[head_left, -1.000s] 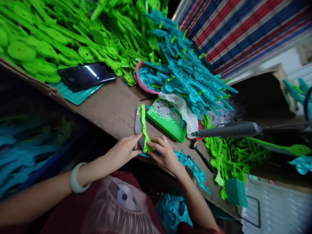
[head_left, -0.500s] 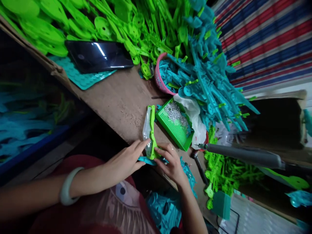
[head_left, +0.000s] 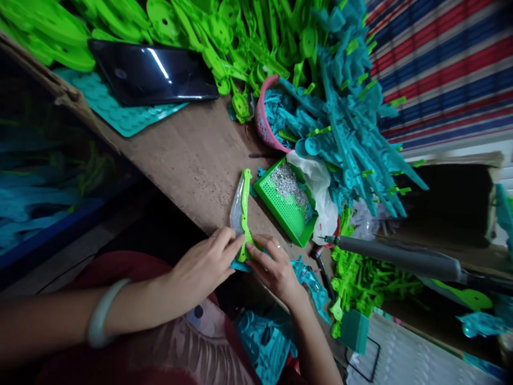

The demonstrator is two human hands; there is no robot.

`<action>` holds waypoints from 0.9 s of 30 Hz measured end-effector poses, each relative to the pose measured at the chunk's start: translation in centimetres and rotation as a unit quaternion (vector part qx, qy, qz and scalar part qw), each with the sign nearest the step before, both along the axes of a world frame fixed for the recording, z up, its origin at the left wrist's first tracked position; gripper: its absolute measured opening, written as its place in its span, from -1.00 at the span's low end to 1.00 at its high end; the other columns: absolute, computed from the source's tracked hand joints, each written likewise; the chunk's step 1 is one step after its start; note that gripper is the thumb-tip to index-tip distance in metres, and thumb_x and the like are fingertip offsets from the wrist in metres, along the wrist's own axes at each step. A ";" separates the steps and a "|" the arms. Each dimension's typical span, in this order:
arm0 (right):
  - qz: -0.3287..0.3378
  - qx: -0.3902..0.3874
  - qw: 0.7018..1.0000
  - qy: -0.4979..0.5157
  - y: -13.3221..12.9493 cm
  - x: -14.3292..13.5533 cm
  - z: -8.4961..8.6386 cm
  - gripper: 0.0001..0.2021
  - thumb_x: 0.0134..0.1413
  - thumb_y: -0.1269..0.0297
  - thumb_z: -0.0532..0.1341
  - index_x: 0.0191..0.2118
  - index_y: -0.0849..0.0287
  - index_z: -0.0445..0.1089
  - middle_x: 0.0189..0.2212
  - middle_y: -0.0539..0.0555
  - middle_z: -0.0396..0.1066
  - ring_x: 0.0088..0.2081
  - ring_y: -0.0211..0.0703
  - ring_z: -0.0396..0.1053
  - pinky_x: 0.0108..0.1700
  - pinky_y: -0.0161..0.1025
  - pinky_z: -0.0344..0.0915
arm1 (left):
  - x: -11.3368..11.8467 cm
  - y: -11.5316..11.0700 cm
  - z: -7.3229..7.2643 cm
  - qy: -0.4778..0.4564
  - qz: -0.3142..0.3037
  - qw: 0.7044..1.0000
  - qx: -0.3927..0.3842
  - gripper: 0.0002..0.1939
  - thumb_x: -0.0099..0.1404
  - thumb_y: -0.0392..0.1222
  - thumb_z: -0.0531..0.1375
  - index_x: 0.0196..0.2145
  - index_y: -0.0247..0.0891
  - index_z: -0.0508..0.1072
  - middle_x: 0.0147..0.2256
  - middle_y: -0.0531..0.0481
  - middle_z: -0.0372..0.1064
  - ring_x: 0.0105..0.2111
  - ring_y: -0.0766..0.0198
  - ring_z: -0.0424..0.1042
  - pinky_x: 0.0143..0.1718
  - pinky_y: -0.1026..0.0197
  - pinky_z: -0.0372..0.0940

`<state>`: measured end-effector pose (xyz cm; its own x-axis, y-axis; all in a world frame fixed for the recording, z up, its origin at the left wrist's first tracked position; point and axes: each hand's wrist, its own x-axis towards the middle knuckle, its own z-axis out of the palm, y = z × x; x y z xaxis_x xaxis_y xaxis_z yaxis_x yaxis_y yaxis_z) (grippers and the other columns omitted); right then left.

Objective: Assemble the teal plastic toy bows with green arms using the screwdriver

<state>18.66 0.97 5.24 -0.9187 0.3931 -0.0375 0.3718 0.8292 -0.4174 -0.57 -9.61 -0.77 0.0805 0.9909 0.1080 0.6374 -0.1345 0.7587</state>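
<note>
Both hands are on a lime-green plastic piece [head_left: 245, 206] at the table's near edge. It is long and narrow, and a clear, curved plastic part [head_left: 237, 209] lies along its left side. My left hand [head_left: 214, 262] has its fingers bent and pressed together at the near end of the clear part. From the right, my right hand [head_left: 276, 267] pinches the near end of the green piece between thumb and fingers. A blue plastic piece [head_left: 239, 266] shows just under that end, mostly hidden by the hands.
A green perforated basket [head_left: 276, 206] of small silvery screws stands beyond my right hand. Behind it are a pink basket [head_left: 264, 120] and heaped blue parts [head_left: 340, 117]. A grey electric screwdriver [head_left: 396, 258] hangs at the right. A black phone [head_left: 154, 75] lies left.
The green piece has tilted slightly, its far end shifting left. My left fingers have curled in closer around its near end. The whole view has shifted a little.
</note>
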 end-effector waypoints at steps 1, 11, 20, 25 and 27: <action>0.001 0.004 1.000 -0.002 0.0 0.0 -0.1 -0.58 0.26 0.40 0.25 0.21 0.19 0.31 0.10 0.30 0.40 0.13 0.04 0.35 0.10 0.00 0.47 | 0.1 0.1 0.1 0.050 -0.006 0.998 0.042 -0.44 0.35 -0.34 0.16 0.29 -0.25 0.23 0.07 -0.24 0.42 0.01 -0.01 0.50 -0.05 0.02 0.47; -0.178 -0.190 0.931 0.256 3.0 -4.0 4.4 -0.87 0.32 0.32 0.20 -0.24 0.12 0.50 -0.44 0.04 0.49 -0.37 -0.20 0.45 -0.28 -0.19 0.43 | 0.7 0.5 -0.1 0.283 -0.058 0.915 0.282 -0.54 0.39 -0.34 0.02 0.14 -0.71 0.37 0.14 -0.46 0.41 0.17 -0.11 0.41 0.18 -0.05 0.30; -0.164 -0.349 0.838 0.386 8.2 -17.0 -3.0 -0.43 0.33 -0.04 0.10 -0.68 0.12 0.21 -0.74 -0.11 0.10 -0.68 -0.38 0.06 -0.62 -0.32 0.04 | 1.3 -1.3 0.9 0.314 -0.078 0.894 0.311 -0.52 0.34 -0.36 -0.02 0.08 -0.74 0.43 0.06 -0.45 0.48 0.06 -0.14 0.50 0.11 -0.06 0.32; -0.173 -0.367 0.836 0.370 7.6 -14.8 -3.5 -0.41 0.36 -0.07 0.01 -0.66 0.11 0.19 -0.73 -0.11 0.12 -0.66 -0.40 0.08 -0.57 -0.33 0.08 | 1.3 -1.1 0.7 0.301 -0.073 0.898 0.312 -0.53 0.33 -0.35 -0.01 0.05 -0.73 0.46 0.04 -0.45 0.49 0.04 -0.15 0.50 0.09 -0.09 0.30; -0.139 -0.357 0.862 0.331 6.5 -14.1 -3.0 -0.40 0.36 -0.12 0.00 -0.66 0.11 0.16 -0.71 -0.11 0.13 -0.64 -0.38 0.09 -0.54 -0.32 0.12 | 1.3 -1.2 0.5 0.299 -0.076 0.897 0.315 -0.54 0.34 -0.34 0.00 0.04 -0.73 0.46 0.04 -0.45 0.50 0.04 -0.14 0.49 0.09 -0.08 0.30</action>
